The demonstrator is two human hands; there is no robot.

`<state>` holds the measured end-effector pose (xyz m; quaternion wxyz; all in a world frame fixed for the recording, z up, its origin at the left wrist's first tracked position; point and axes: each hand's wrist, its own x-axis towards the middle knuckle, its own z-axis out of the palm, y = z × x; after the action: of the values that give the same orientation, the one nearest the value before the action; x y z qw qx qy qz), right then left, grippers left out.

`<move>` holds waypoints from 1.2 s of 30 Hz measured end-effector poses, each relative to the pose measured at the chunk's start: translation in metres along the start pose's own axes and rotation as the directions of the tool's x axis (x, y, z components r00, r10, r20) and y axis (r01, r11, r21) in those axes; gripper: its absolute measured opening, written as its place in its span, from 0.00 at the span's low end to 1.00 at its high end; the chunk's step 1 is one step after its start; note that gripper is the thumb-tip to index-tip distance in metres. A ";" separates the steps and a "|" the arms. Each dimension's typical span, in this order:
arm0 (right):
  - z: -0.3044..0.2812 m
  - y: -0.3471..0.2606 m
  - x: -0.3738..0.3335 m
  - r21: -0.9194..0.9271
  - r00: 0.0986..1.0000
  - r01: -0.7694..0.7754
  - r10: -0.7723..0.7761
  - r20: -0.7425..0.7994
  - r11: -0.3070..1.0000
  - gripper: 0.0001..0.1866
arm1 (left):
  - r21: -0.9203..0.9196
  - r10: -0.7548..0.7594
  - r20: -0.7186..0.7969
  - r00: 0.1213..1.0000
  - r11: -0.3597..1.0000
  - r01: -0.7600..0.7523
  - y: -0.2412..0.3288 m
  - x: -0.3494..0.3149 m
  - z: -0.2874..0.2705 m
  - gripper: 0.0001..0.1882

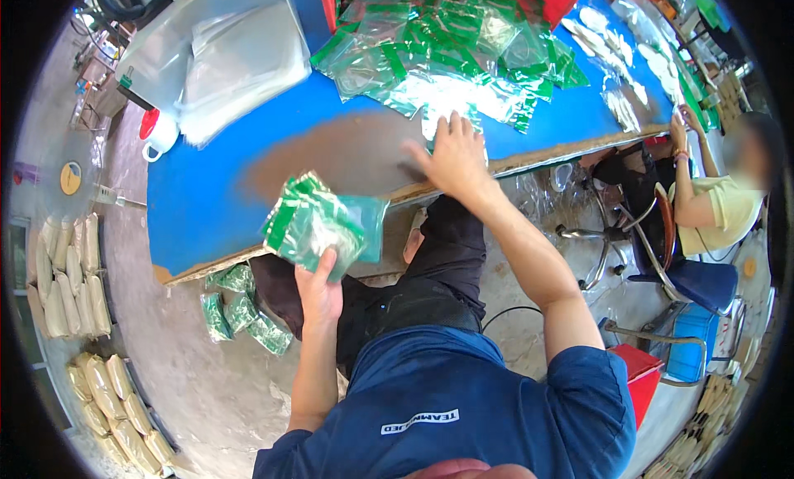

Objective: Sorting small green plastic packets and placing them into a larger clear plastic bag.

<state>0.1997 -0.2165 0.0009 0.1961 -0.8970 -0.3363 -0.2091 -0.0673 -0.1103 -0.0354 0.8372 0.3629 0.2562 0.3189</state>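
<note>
My left hand (319, 294) grips a fanned stack of green-and-clear plastic packets (318, 223), thumb on top, in front of the table's near edge. My right hand (456, 158) reaches over that edge with fingers spread, its tips at a shiny clear packet (438, 115). Whether the fingertips press on that packet I cannot tell. Beyond it, a large heap of similar green-and-clear packets (463, 41) covers the back of the blue table (194, 190), whose middle is worn brown.
Clear plastic sheets (240, 74) lie at the back left beside a white mug (159, 133) with a red top. Green packets (244, 314) are on the floor below. A seated co-worker (719, 190) handles things at the right end, near white packets (620, 107).
</note>
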 end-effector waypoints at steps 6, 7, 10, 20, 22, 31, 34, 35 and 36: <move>-0.027 -0.011 -0.042 0.462 0.850 0.312 -0.461 0.255 0.830 0.24 | 0.015 -0.047 -0.047 0.998 0.999 0.048 0.025 -0.019 -0.009 0.34; -0.025 -0.005 -0.043 0.476 0.854 0.316 -0.465 0.233 0.820 0.21 | 0.014 -0.039 -0.080 0.996 0.999 0.040 0.028 -0.020 -0.008 0.34; -0.034 -0.007 -0.026 0.623 0.990 0.089 -0.140 0.034 0.777 0.14 | 0.076 -0.082 -0.052 0.995 0.993 0.086 0.033 -0.018 -0.007 0.36; -0.061 -0.078 -0.063 0.831 0.765 0.303 -0.639 0.079 0.466 0.25 | -0.102 -0.087 -0.004 0.996 0.991 0.086 0.024 -0.017 0.005 0.32; -0.053 -0.077 -0.068 0.834 0.789 0.266 -0.607 0.100 0.483 0.24 | -0.232 -0.080 0.003 0.997 0.970 0.078 0.023 -0.014 0.004 0.28; -0.016 -0.047 -0.012 0.267 0.997 0.032 -0.051 0.065 0.963 0.32 | 0.011 0.000 -0.049 0.999 1.000 0.000 0.026 -0.022 -0.005 0.36; 0.001 -0.021 -0.029 0.004 0.962 0.138 -0.135 0.239 0.990 0.41 | -0.035 -0.061 -0.030 0.998 0.998 0.060 0.024 -0.026 -0.027 0.35; -0.003 -0.025 -0.040 0.088 0.955 0.218 -0.231 0.187 0.972 0.36 | -0.110 -0.128 -0.021 0.992 0.986 0.125 0.023 -0.028 -0.035 0.35; -0.006 -0.029 -0.046 0.276 0.938 0.234 -0.291 0.188 0.932 0.31 | -0.182 -0.195 -0.009 0.981 0.965 0.190 0.021 -0.027 -0.042 0.35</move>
<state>0.1467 -0.2229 -0.0106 0.2379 -0.8297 -0.4975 -0.0865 -0.1204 -0.1002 -0.0386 0.8902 0.2546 0.2713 0.2630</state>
